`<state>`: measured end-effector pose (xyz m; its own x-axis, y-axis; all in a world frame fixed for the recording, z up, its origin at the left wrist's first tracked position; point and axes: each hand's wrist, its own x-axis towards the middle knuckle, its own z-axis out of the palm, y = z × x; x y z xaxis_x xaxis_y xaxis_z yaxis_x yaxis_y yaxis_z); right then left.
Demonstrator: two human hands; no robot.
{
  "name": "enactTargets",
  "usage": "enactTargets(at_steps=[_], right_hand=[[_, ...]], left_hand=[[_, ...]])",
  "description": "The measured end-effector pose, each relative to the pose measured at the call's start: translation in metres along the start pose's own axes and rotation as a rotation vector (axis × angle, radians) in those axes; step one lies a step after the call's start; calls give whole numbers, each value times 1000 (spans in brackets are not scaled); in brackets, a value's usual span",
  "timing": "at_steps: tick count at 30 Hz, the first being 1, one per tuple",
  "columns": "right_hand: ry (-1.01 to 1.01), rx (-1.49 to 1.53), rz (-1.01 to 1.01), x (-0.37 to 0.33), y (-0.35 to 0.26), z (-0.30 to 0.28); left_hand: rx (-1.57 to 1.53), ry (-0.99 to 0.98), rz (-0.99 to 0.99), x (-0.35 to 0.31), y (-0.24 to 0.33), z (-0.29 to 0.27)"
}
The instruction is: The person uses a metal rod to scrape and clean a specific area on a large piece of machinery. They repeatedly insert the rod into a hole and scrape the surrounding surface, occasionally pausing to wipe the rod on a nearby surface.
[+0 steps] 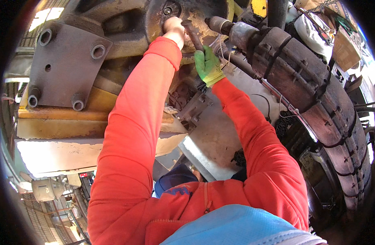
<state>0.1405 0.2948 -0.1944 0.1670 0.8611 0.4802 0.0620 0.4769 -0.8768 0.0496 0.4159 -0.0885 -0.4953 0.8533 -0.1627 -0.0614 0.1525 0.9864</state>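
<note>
Near the top centre, my bare left hand (174, 29) is closed against a worn yellow machine casting (153, 24). Its fingers curl away from view, so what they hold is hidden. Just above it a round bolt (168, 11) sits in a recess of the casting. In a green work glove, my right hand (208, 64) grips a dark, rusty tool, apparently a hammer (194, 37). Tilted up and to the left, its far end lies close beside my left hand.
A steel plate (67, 61) with large socket-head bolts stands at left. On the right, a long run of dark segmented metal (293, 67) curves down beside a thick shaft (240, 34). A white sack (314, 34) and a cardboard box (346, 49) lie at upper right.
</note>
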Motion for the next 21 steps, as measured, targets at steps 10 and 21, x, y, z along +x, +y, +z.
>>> enactTargets(at_steps=[10, 21], right_hand=[[-67, -28, -36, -5, 7, 1], [-74, 9, -41, -2, 0, 3]], left_hand=[[248, -31, 42, -3, 11, -1], [118, 20, 18, -11, 7, 1]])
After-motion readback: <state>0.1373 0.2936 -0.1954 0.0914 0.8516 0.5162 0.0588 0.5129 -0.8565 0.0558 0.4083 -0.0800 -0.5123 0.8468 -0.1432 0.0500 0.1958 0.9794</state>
